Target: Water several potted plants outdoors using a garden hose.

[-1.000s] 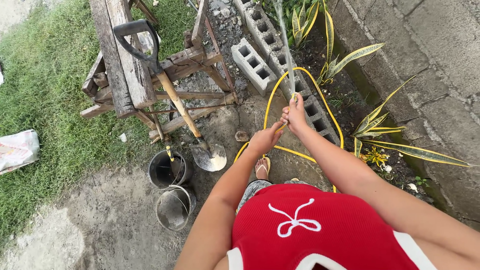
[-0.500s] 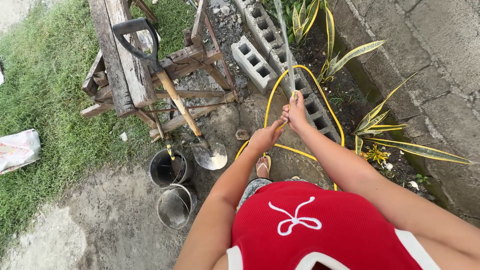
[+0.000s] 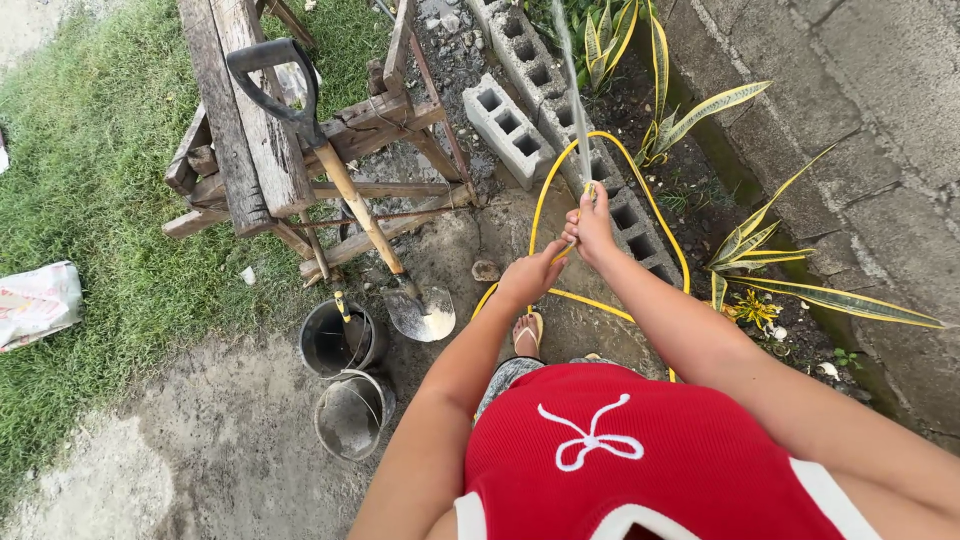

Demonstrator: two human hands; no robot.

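My right hand (image 3: 592, 228) grips the end of a yellow garden hose (image 3: 545, 190), and a thin jet of water (image 3: 570, 80) shoots from it toward the plants at the top. Just behind it, my left hand (image 3: 530, 277) holds the same hose lower down. The hose loops over a row of grey concrete blocks (image 3: 560, 120) and curls back along the ground past my sandalled foot (image 3: 526, 335). Striped long-leaved plants (image 3: 760, 250) grow in the dark soil bed to the right.
A shovel (image 3: 350, 190) leans on a rough wooden bench (image 3: 250, 130) at the left. Two dirty buckets (image 3: 345, 380) stand on the packed earth below it. Grass and a white sack (image 3: 38, 300) lie far left. A concrete wall (image 3: 860, 130) runs along the right.
Hardly anything differs; both hands stay on the hose and the water jet keeps spraying toward the top. The view has shifted only slightly.
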